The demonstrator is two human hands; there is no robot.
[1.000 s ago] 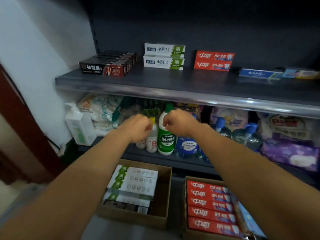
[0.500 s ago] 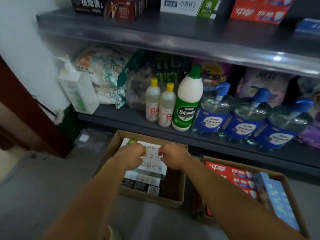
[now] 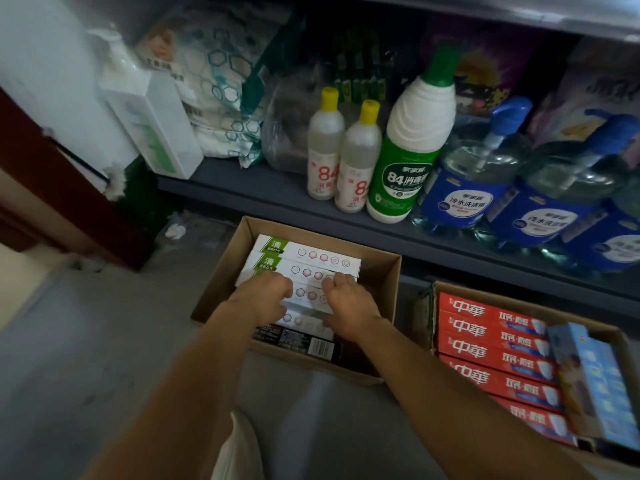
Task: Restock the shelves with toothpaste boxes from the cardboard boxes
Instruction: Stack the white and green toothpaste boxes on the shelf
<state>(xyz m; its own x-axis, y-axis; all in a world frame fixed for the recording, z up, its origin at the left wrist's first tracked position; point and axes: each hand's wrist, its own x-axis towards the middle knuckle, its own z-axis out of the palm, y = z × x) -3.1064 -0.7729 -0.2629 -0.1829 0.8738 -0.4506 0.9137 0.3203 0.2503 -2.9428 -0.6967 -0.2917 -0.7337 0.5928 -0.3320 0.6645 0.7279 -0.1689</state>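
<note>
An open cardboard box [image 3: 382,271] on the floor holds a stack of white toothpaste boxes [image 3: 308,256] with green ends, and a black box [image 3: 298,341] lies at its near side. My left hand [image 3: 263,297] and my right hand [image 3: 349,301] are both inside it, side by side. Their fingers curl over one white toothpaste box [image 3: 306,296] in the middle of the stack. To the right, a second cardboard box [image 3: 427,306] holds red toothpaste boxes [image 3: 485,329] and light blue ones [image 3: 595,382]. The upper toothpaste shelf is out of view.
Just above the boxes runs a dark lower shelf [image 3: 242,188]. It carries a white pump dispenser [image 3: 149,123], two small yellow-capped bottles [image 3: 325,147], a green-labelled disinfectant bottle [image 3: 412,143] and blue pump bottles [image 3: 478,181]. Grey floor [image 3: 86,358] lies to the left.
Both hands dropped from shelf height into the left cardboard box and now curl onto a white toothpaste box. The view tilted down, so the upper shelf left the frame.
</note>
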